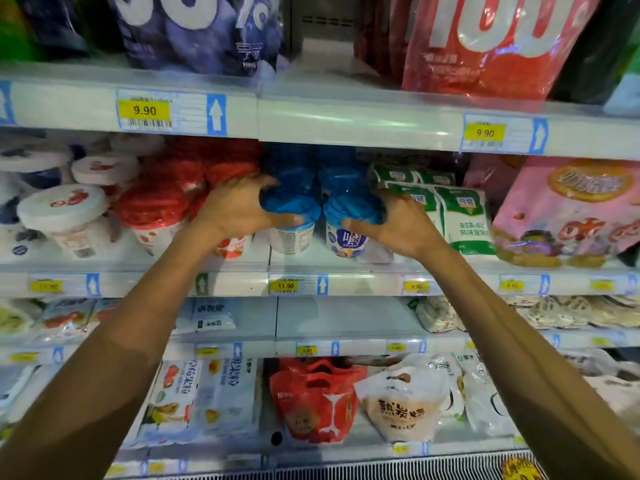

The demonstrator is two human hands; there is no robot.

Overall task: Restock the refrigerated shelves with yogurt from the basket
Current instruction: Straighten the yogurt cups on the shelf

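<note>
On the second shelf (pixel 367 284) from the top, directly above the 11.90 price tag (pixel 285 285), two yogurt cups stand side by side at the front edge. The left hand (pixel 239 206) grips the left blue-lidded yogurt cup (pixel 292 237), with fingers curled over the lid and thumb pressed on the front rim. The right hand (pixel 394 223) grips the right blue-lidded yogurt cup (pixel 346 239), with fingers curled round its three o'clock side and thumb laid on the lid's front edge. Further blue-lidded cups (pixel 294 161) are stacked behind, at twelve o'clock. At nine o'clock of the pair are red-lidded cups (pixel 152 209), then white-lidded tubs (pixel 62 209). At three o'clock, just beside the right hand, are green-and-white pouches (pixel 464 216), then a pink bag (pixel 568 209). On the shelf above, at eleven o'clock, is a blue bag (pixel 194 29), and at one o'clock a red bag (pixel 485 46). Two shelves below, at six o'clock, is a red carry bag (pixel 315 400).
</note>
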